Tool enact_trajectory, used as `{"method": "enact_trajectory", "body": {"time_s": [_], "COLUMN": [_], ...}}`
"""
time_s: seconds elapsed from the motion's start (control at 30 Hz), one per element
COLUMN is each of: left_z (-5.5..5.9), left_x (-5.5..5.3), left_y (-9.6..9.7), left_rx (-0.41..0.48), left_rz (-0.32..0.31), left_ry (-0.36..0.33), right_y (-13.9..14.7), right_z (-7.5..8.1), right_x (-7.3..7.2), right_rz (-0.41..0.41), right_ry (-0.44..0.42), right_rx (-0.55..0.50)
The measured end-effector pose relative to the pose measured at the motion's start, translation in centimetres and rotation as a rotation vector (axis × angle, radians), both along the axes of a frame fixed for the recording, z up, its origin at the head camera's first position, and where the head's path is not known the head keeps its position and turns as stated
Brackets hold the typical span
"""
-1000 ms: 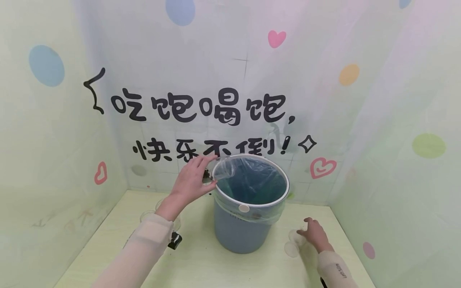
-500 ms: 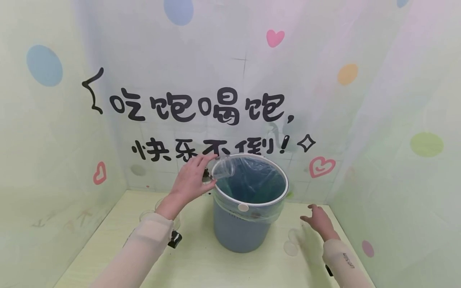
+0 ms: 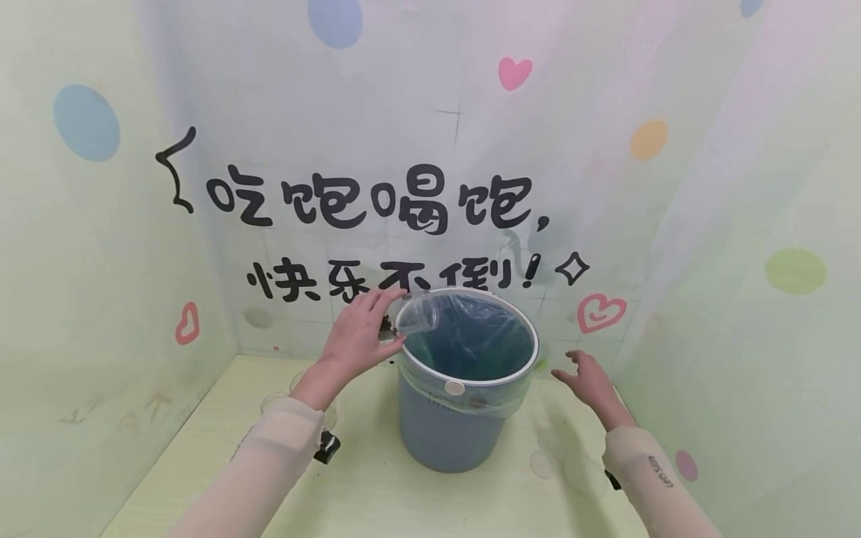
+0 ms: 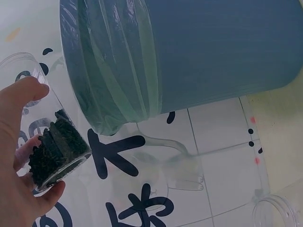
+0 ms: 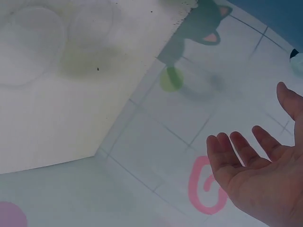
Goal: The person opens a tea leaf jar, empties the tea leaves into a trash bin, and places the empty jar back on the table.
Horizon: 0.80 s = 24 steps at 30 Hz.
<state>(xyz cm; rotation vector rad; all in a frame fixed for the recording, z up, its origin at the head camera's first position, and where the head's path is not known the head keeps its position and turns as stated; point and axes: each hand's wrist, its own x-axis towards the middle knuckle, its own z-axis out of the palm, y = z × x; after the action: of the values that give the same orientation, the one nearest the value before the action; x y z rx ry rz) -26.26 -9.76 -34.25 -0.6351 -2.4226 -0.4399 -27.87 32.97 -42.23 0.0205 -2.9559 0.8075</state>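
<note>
My left hand [image 3: 353,332] grips a clear jar [image 3: 418,314], tilted at the left rim of a blue bin [image 3: 451,433]. The jar's mouth points toward the bin opening. In the left wrist view, dark curled dried leaves [image 4: 59,146] lie heaped at the jar's base, with thumb and fingers round the jar. To the right of the bin, my right hand [image 3: 592,381] hangs above the table, holding nothing. Its fingers are spread and loosely bent in the right wrist view. Clear round lids [image 5: 31,47] lie on the table below it.
A clear plastic bag [image 3: 507,400] lines the bin and folds over its white rim. Clear jars [image 3: 276,402] stand on the pale table [image 3: 377,493], partly hidden by my left forearm. Printed walls [image 3: 740,336] enclose the back and both sides.
My right hand has lifted from beside the lids and moved forward, level with the bin's upper part. The left hand and its jar stay in place.
</note>
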Motion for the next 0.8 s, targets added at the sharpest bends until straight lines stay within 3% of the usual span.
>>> {"method": "enact_trajectory", "body": {"time_s": [0.23, 0.47, 0.8], "left_z": [0.0, -0.1, 0.0], "left_x": [0.2, 0.2, -0.1], "left_y": [-0.2, -0.2, 0.0], "left_rx": [0.008, 0.009, -0.008], "left_rz": [0.004, 0.005, 0.013], "left_ry": [-0.011, -0.010, -0.014], "right_y": [-1.5, -2.9, -5.3], "right_z": [2.7, 4.9, 7.2], "right_x": [-0.2, 0.0, 0.9], "right_rz": [0.026, 0.042, 0.133], "right_ry": [0.035, 0.078, 0.125], "right_rx": [-0.040, -0.158, -0.220]}}
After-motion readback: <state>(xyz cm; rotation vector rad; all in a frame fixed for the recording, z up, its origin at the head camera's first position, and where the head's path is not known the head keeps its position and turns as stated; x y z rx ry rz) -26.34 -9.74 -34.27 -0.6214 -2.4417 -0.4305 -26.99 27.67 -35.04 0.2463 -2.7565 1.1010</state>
